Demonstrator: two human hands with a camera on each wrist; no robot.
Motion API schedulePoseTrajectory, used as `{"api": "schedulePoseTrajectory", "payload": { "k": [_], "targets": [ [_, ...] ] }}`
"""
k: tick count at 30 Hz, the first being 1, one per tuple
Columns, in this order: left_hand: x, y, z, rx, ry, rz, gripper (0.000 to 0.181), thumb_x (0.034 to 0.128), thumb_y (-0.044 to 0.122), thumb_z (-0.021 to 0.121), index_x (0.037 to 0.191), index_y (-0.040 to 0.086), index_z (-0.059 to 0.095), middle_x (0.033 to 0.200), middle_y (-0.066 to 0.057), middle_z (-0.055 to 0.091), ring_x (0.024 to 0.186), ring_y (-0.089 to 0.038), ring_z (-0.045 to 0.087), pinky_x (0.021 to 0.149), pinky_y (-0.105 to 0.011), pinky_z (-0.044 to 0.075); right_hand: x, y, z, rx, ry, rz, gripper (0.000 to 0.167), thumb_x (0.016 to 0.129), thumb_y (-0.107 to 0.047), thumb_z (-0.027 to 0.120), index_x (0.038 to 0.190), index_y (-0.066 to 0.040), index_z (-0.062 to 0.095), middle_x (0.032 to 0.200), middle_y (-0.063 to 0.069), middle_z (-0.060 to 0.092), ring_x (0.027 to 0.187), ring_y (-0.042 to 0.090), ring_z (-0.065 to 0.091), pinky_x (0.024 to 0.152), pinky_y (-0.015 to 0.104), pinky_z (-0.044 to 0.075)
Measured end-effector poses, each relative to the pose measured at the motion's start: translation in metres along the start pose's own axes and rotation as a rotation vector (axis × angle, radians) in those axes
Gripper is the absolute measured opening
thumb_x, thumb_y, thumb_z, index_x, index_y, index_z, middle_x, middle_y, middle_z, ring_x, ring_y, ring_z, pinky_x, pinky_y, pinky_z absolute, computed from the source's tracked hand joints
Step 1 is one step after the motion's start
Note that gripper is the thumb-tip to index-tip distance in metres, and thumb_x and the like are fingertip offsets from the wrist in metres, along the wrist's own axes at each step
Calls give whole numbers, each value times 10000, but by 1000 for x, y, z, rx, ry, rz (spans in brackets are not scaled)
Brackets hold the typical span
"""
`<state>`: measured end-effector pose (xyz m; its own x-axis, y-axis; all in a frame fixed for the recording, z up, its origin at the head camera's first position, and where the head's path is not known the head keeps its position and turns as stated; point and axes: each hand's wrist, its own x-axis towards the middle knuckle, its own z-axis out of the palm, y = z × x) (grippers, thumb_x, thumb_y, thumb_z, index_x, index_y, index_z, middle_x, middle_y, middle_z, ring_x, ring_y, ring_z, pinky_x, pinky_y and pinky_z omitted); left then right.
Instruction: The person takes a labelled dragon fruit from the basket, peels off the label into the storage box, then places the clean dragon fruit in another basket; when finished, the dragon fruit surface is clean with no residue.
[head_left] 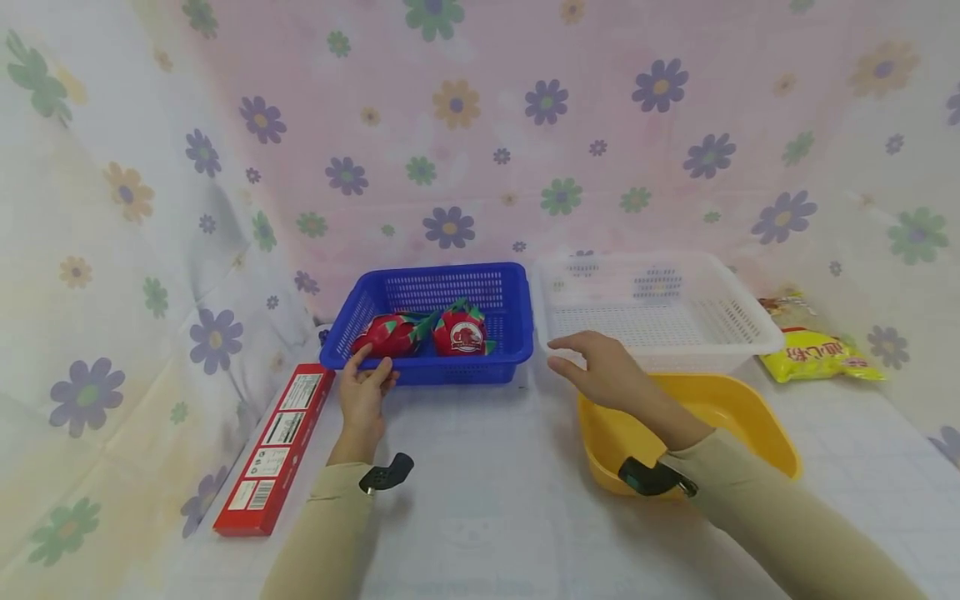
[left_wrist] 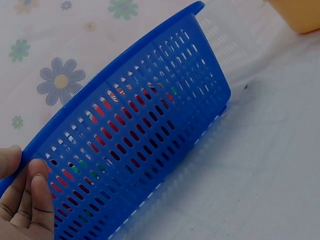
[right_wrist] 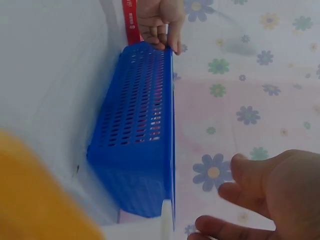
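The left hand (head_left: pixel 363 396) is pinching the near rim of a blue perforated plastic basket (head_left: pixel 442 372), resting on the white-clothed counter (head_left: pixel 450 483); the right hand (head_left: pixel 606 375) is hovering nearby, fingers (head_left: pixel 579 341) loosely parted, gripping nothing.

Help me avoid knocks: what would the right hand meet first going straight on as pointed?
Likely the blue basket, at its right end; depth is unclear, so the right hand might pass over.

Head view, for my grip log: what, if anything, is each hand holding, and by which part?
The left hand grips the blue basket by the rim, near the left end of its front side. The right hand holds nothing.
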<state>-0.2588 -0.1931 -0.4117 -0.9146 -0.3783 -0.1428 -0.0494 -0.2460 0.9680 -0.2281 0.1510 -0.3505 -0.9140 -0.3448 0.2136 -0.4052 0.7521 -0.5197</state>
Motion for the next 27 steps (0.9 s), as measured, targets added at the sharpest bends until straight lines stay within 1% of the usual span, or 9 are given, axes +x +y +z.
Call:
{"api": "schedulePoseTrajectory", "payload": {
  "k": [2,4,7,10,12,17,22,24,27],
  "targets": [
    [0,0,0,-3,-3,4,520,955,150,644,1438,191,457,784,79,595,714,-41,661,759,-156,556,17,-7,1,42,-25,2,408,997,-304,566,1313,-50,618,1334,166,629,1247,376,568,1021,533,494],
    [-1,0,0,-3,0,5,526,954,153,646,1442,192,454,775,86,595,711,-40,660,759,-155,558,34,-15,4,76,-64,28,428,996,-315,567,1342,-64,597,1359,155,614,1258,361,564,1029,511,499],
    [-1,-1,-1,0,5,-1,531,953,155,649,1445,201,456,776,86,601,712,-42,659,763,-156,562,56,-23,9,73,-121,48,443,997,-317,565,1369,-76,571,1368,154,604,1252,346,568,1035,487,503],
    [-1,-1,-1,4,-1,-7,532,957,151,643,1451,209,453,783,83,612,716,-49,658,767,-164,564,75,-27,13,72,-150,72,449,994,-324,568,1374,-84,564,1357,155,607,1233,329,579,1015,470,521],
    [-2,-1,-1,3,2,-15,527,957,150,642,1445,224,460,788,82,618,716,-53,657,768,-164,565,86,-28,16,98,-165,100,454,992,-330,571,1380,-95,558,1361,163,599,1238,331,573,1006,470,527],
    [-2,-2,-1,7,8,-24,527,961,164,638,1449,245,453,803,79,616,725,-58,655,771,-167,564,108,-29,21,216,-212,201,505,987,-358,576,1432,-131,501,1400,172,545,1284,345,529,1032,505,504],
    [-1,-5,1,8,-2,-12,551,963,181,638,1470,245,432,802,83,619,736,-59,654,778,-174,563,124,-30,29,333,-223,226,549,978,-332,598,1465,-125,451,1463,201,468,1345,372,462,1099,543,433],
    [0,-4,1,7,3,-13,554,962,180,638,1473,246,433,797,83,623,730,-60,655,773,-174,564,132,-32,33,359,-230,231,568,973,-312,612,1478,-124,434,1507,205,423,1390,378,416,1131,551,393],
    [2,-2,3,5,13,-13,549,958,169,643,1465,245,447,785,76,629,714,-63,657,754,-177,568,142,-33,39,371,-234,241,605,966,-308,625,1500,-129,402,1574,168,349,1463,365,323,1171,554,334]
  ]
}}
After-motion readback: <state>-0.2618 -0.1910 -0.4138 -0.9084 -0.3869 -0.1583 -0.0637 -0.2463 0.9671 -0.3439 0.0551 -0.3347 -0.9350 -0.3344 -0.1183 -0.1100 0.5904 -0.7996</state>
